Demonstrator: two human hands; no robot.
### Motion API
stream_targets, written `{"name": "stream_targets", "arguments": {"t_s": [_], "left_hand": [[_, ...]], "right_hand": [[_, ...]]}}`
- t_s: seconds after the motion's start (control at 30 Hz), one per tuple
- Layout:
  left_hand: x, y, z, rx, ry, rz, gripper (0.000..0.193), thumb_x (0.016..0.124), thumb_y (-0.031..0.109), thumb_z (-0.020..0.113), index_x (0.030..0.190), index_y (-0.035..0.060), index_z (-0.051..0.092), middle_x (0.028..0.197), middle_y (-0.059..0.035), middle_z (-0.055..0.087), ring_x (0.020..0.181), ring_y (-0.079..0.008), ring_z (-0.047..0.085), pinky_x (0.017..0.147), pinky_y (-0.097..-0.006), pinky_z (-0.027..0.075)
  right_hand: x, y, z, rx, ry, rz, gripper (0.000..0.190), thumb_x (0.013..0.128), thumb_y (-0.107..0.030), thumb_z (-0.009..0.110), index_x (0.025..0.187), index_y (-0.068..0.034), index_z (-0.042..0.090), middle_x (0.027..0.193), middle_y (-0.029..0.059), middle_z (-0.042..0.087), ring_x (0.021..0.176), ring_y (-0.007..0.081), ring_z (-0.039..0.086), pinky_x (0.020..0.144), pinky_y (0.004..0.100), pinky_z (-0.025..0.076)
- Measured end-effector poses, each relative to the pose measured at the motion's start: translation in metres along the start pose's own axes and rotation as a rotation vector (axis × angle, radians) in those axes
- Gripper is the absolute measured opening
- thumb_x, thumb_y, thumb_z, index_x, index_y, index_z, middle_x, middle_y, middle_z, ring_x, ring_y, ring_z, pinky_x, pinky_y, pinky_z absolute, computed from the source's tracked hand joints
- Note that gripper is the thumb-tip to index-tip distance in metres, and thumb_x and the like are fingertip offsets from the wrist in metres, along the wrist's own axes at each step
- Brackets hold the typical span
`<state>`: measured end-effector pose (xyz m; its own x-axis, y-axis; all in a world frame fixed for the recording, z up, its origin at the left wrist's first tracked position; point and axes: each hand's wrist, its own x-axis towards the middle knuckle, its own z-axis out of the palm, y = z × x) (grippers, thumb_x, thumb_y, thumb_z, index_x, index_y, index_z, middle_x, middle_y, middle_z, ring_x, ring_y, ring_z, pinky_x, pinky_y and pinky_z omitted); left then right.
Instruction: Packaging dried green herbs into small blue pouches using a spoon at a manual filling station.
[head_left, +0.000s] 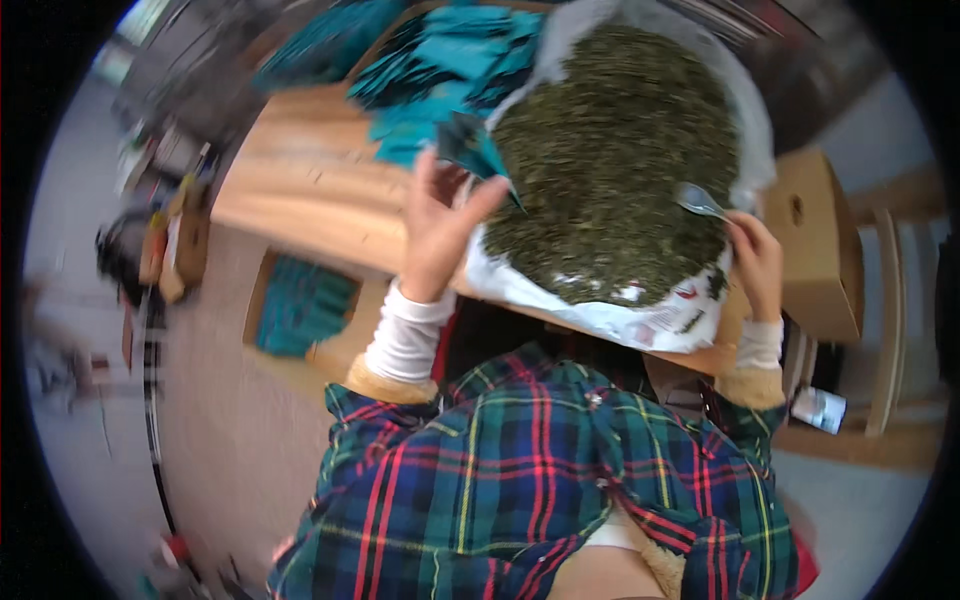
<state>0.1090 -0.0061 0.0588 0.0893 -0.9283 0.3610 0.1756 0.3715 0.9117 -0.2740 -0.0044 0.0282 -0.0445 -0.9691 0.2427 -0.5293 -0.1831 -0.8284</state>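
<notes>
A large heap of dried green leaves (615, 150) lies on a white plastic sack (525, 289) spread over the wooden table (315, 180). My right hand (756, 251) grips the handle of a small spoon (699, 199) over the heap's right side. At the heap's left edge is my left hand (442, 225), its thumb and fingers spread around a dark teal pouch (472, 142); blur hides just how the fingers touch it. Many teal pouches (476, 45) are piled behind it, some spilling onto the tabletop.
An open cardboard box of teal packets (304, 304) stands low at the left, below the table edge. Right of the table is another cardboard box (817, 240), near a wooden frame (885, 322). Farther left, a carton (184, 240) and mixed items stand by the floor.
</notes>
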Motion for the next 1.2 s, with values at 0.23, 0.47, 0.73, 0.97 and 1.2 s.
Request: {"name": "stream_targets", "arguments": {"t_s": [0.23, 0.47, 0.73, 0.97, 1.2], "left_hand": [[-0.096, -0.020, -0.231, 0.480, 0.833, -0.015, 0.048, 0.073, 0.002, 0.070, 0.116, -0.0006, 0.048, 0.104, -0.0068, 0.056, 0.090, -0.0158, 0.055, 0.081, -0.0281, 0.044], [-0.255, -0.155, -0.406, 0.337, 1.455, -0.437, 0.049, 0.057, 0.000, 0.077, 0.102, -0.0068, 0.057, 0.098, -0.0122, 0.063, 0.084, -0.0247, 0.061, 0.077, -0.0354, 0.049], [-0.240, -0.163, -0.480, 0.736, 1.525, -0.694, 0.054, 0.053, 0.011, 0.080, 0.100, -0.0063, 0.059, 0.099, -0.0197, 0.064, 0.090, -0.0300, 0.062, 0.084, -0.0349, 0.047], [-0.233, -0.164, -0.486, 0.924, 1.411, -0.724, 0.071, 0.052, 0.012, 0.081, 0.114, -0.0040, 0.051, 0.111, -0.0189, 0.059, 0.099, -0.0301, 0.058, 0.089, -0.0342, 0.045], [-0.231, -0.154, -0.455, 0.874, 1.472, -0.563, 0.063, 0.060, 0.006, 0.078, 0.114, -0.0080, 0.050, 0.110, -0.0209, 0.058, 0.095, -0.0266, 0.059, 0.085, -0.0370, 0.047]], "right_hand": [[-0.012, 0.039, 0.008, 0.427, 0.021, 0.200, 0.027, 0.092, -0.012, 0.053, 0.114, 0.003, 0.054, 0.105, 0.0122, 0.062, 0.093, 0.0165, 0.061, 0.081, 0.0252, 0.049], [-0.021, 0.055, 0.014, 0.493, 0.058, 0.372, 0.033, 0.091, -0.018, 0.055, 0.118, 0.000, 0.052, 0.107, 0.0099, 0.062, 0.091, 0.0141, 0.061, 0.081, 0.0257, 0.050], [-0.040, 0.043, 0.008, 0.387, 0.062, 0.444, 0.029, 0.092, -0.018, 0.054, 0.116, -0.002, 0.053, 0.104, 0.0078, 0.063, 0.087, 0.0124, 0.062, 0.078, 0.0236, 0.050], [-0.043, 0.035, 0.020, 0.308, 0.021, 0.465, 0.028, 0.091, -0.018, 0.055, 0.116, -0.004, 0.054, 0.104, 0.0074, 0.062, 0.086, 0.0113, 0.062, 0.075, 0.0221, 0.050], [-0.041, 0.009, 0.041, 0.290, 0.055, 0.409, 0.025, 0.091, -0.016, 0.055, 0.111, -0.001, 0.056, 0.099, 0.0069, 0.064, 0.082, 0.0110, 0.061, 0.074, 0.0231, 0.050]]}}
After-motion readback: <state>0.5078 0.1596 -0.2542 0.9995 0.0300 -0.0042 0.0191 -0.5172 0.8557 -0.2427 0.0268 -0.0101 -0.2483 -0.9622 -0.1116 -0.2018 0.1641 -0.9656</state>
